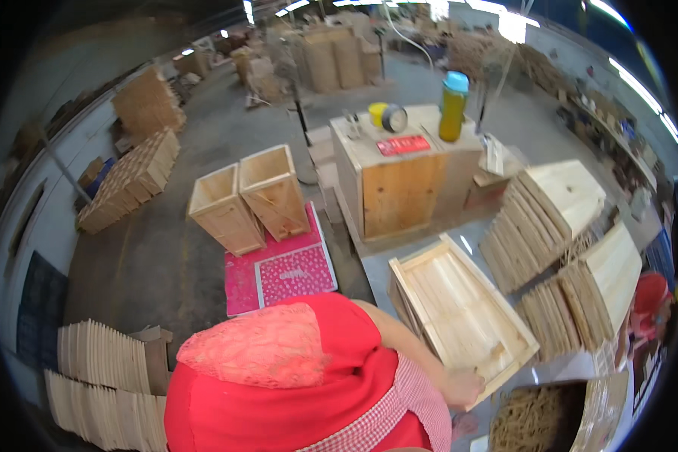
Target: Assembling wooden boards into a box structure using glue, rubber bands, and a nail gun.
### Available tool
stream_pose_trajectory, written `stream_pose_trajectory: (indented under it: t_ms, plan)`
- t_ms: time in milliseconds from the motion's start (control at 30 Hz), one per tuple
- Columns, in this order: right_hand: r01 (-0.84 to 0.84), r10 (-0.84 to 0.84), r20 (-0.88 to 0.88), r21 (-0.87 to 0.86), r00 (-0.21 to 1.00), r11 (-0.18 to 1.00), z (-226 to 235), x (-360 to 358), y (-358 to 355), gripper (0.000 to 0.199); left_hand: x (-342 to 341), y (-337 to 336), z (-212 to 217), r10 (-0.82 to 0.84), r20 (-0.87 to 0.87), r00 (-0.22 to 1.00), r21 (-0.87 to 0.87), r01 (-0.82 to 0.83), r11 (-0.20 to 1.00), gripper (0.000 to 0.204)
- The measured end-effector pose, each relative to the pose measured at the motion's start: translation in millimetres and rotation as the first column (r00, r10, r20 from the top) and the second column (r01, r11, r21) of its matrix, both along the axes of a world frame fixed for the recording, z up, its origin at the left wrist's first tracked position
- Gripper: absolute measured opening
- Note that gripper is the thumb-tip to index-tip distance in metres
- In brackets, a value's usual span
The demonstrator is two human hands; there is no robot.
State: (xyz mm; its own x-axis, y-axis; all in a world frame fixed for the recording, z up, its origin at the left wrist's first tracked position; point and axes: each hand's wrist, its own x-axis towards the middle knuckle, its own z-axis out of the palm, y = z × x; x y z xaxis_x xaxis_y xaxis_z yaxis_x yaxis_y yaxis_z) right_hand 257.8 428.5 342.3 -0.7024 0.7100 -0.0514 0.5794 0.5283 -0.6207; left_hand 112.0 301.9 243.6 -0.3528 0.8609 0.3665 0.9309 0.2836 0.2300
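An open, shallow wooden box [459, 301] of pale boards lies on the bench, its hollow side facing up. My left hand [463, 388] is at the near end of this box, fingers closed over its rim. Just below, a small part of what looks like my right hand [464, 425] shows beside the red top and checked apron; its fingers are mostly hidden. A carton [604, 422] holding many small tan wooden pieces stands close to both hands.
Stacked wooden panels [546, 211] line the bench's right side. Behind the box stands a wooden cabinet [403, 196] bearing a bottle [453, 109] and tape rolls [394, 117]. Two tall wooden boxes [275, 192] stand on a pink mat [294, 275]. More panels [102, 354] are stacked at left.
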Motion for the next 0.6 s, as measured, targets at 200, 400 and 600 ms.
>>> stream_pose_trajectory:
  t_ms: [200, 400, 600]
  plan:
    - [0.126, -0.132, 0.148, 0.05, 0.98, 0.991, -119.8, 124.3, 194.1, 0.045, -10.7, -18.1, 7.5, -0.02, 0.223, 0.975, 0.146, -0.013, 0.989, 0.014]
    - [0.194, -0.148, 0.185, -0.26, 0.971, 0.946, 13.5, 78.5, 34.3, 0.016, -11.8, -21.7, 26.9, -0.072, 0.098, 0.993, -0.12, 0.084, 0.989, 0.013]
    - [-0.047, 0.063, 0.102, -0.157, 0.993, 0.986, 44.7, 43.0, -23.8, 0.021, -14.6, -23.5, 21.9, -0.081, 0.098, 0.992, 0.007, 0.081, 0.997, 0.009]
